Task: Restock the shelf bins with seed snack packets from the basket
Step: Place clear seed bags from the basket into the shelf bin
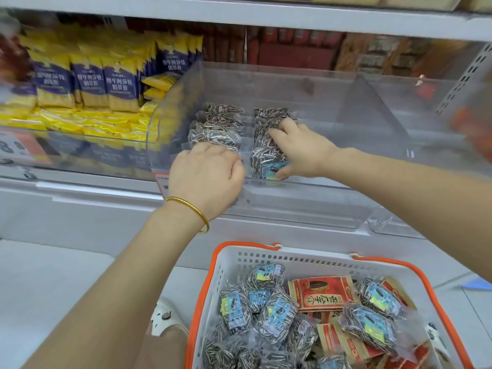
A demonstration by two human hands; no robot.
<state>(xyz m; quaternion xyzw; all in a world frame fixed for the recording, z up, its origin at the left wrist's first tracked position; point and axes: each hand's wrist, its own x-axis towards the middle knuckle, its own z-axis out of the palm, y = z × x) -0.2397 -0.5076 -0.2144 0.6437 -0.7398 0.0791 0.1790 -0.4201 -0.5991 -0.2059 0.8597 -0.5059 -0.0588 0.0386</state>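
Left hand (206,179) curled over left-row packet (215,138), right hand (302,151) pinching right-row packet (263,157); likely light, crinkly, slippery; best gripped mid-body.

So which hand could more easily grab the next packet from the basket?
Probably the left hand: it sits at the front edge of the clear bin, nearest the basket below, fingers curled on the left front packet. The right hand reaches deeper in, thumb and fingers around the right front packet.
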